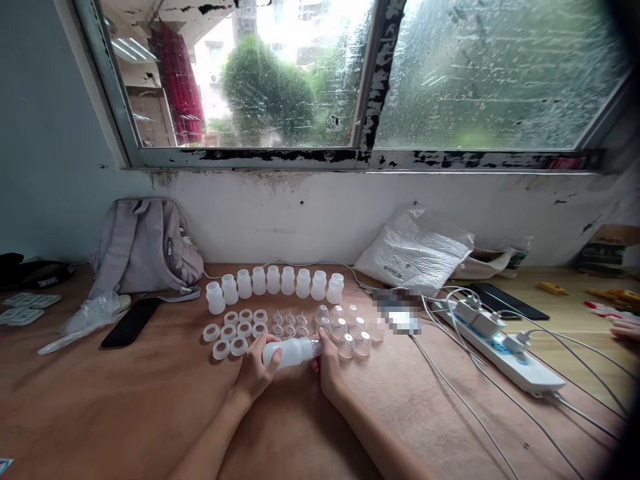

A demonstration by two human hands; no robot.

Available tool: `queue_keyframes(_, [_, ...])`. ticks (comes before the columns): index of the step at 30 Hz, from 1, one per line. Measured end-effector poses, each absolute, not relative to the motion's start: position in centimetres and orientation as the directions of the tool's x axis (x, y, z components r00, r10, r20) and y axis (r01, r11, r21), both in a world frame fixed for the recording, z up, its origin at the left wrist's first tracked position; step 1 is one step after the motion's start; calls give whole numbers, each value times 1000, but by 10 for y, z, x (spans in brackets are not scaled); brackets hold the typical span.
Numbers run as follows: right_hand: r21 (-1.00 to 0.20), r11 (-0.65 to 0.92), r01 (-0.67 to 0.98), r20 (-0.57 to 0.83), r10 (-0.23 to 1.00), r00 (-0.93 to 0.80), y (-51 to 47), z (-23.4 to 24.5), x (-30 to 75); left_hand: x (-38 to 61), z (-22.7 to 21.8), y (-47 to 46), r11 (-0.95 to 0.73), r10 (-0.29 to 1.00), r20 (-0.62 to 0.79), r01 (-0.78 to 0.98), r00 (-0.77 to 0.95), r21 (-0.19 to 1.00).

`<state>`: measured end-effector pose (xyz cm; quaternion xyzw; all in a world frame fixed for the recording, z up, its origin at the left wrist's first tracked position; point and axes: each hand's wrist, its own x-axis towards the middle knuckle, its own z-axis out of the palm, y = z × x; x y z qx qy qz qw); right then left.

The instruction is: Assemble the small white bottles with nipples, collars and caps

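A white translucent baby bottle point(287, 354) lies sideways between my hands, over the table in front of the laid-out parts. My left hand point(256, 370) is wrapped round its base end. The fingers of my right hand point(329, 365) close on the clear cap point(315, 344) at the other end and partly hide it. Behind stands a row of several open white bottles point(273, 281). White screw rings point(229, 333) lie in rows at the left, several bottle teats point(290, 319) in the middle, and clear dome caps point(363, 344) at the right.
A grey backpack point(145, 247), a black phone point(131, 323) and a plastic bag point(93, 319) lie left. At right are a silvery bag point(417, 247), a power strip point(525, 373) with trailing cables, and a black tablet point(510, 301). Another person's hand point(626, 329) shows at the right edge.
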<state>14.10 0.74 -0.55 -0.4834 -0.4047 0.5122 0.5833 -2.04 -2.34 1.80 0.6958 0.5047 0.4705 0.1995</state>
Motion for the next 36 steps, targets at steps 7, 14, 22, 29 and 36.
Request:
queue_keyframes(7, [-935,-24,-355,-62,993,96,16,-2,148,-23,13,-25,-495,868,413,542,276,679])
queue_keyframes(14, [-891,-141,-431,-91,987,-134,15,-1,149,-31,8,-17,-463,844,535,547,33,698])
queue_keyframes(22, [-906,-159,-393,-93,979,-182,17,-5,150,-126,14,19,-51,647,428,523,-632,851])
queue_keyframes(29, [-923,-104,-370,-34,981,-192,16,-6,149,-194,2,35,186,706,332,616,-625,766])
queue_keyframes(36, [-939,-95,-331,-32,981,-192,17,-6,149,-193,-9,39,166,775,360,717,-520,677])
